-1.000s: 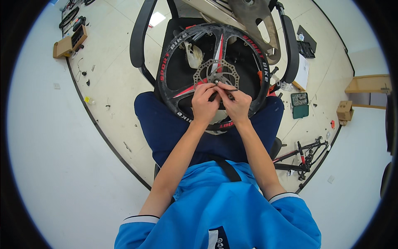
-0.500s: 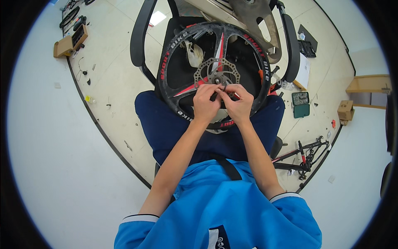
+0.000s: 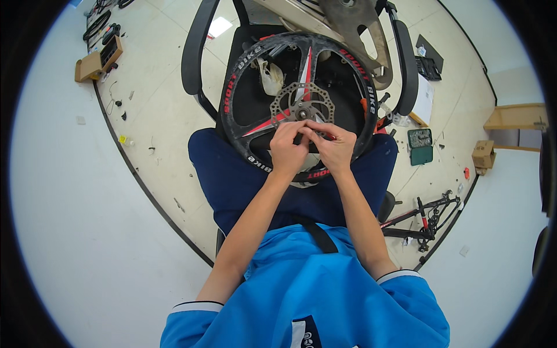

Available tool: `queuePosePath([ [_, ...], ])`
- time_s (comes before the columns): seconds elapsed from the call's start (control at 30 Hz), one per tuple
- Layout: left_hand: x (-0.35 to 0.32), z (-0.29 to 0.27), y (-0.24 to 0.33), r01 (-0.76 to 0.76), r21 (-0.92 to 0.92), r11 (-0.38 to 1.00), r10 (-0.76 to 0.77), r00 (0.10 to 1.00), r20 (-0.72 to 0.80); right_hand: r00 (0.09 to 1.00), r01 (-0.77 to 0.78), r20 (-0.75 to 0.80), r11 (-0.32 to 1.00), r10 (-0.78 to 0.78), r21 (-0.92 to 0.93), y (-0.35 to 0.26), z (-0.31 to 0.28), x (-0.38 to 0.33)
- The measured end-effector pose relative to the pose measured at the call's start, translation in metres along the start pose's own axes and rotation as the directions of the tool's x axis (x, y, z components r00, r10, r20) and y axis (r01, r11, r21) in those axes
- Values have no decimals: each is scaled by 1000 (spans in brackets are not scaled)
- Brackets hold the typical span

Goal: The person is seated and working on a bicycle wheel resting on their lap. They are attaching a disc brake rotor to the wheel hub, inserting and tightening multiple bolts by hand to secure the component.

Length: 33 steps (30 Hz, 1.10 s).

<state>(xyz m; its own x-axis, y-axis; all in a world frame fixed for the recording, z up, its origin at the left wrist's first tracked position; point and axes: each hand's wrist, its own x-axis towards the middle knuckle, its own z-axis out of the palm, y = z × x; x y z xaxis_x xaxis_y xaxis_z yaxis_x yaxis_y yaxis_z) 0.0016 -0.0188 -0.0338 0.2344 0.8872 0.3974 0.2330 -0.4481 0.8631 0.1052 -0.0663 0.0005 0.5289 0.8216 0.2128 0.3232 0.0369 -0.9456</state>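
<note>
— Both grips?
— Left hand (image 3: 288, 145) and right hand (image 3: 336, 146) bunch their fingertips together just below the hub (image 3: 302, 115); I can't tell whether they pinch anything.
— And the wheel (image 3: 307, 66)?
— Flat over the chair seat (image 3: 238, 49), near edge at the lap (image 3: 255, 197). Probably stiff, fairly heavy; best held by the outer rim (image 3: 234, 127), since the rotor (image 3: 329, 103) looks thin and bendable.

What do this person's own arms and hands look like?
The left hand and right hand are bare, without gloves. The forearms are uncovered; short bright-blue sleeves end in white bands with a thin dark edge.
</note>
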Motion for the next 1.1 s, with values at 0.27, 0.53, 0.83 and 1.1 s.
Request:
queuePosePath([
  [0.27, 3, -1, -7, -116, 43, 992, 111, 990, 90, 996, 88, 24, 996, -87, -30, 1, -6, 4],
  [0.53, 2, -2, 6, 3, -34, 999, -3, 1000, 7, 991, 124, -41, 992, -124, 2, 10, -4, -3],
  [0.83, 6, -3, -6, -54, 11, 998, 54, 998, 12, 992, 120, 24, 992, -120, 25, 2, 4, 4],
  [1.1, 11, -4, -10, -95, 6, 995, 94, 995, 40, 996, 90, 3, 995, -90, -41, -2, 6, 10],
])
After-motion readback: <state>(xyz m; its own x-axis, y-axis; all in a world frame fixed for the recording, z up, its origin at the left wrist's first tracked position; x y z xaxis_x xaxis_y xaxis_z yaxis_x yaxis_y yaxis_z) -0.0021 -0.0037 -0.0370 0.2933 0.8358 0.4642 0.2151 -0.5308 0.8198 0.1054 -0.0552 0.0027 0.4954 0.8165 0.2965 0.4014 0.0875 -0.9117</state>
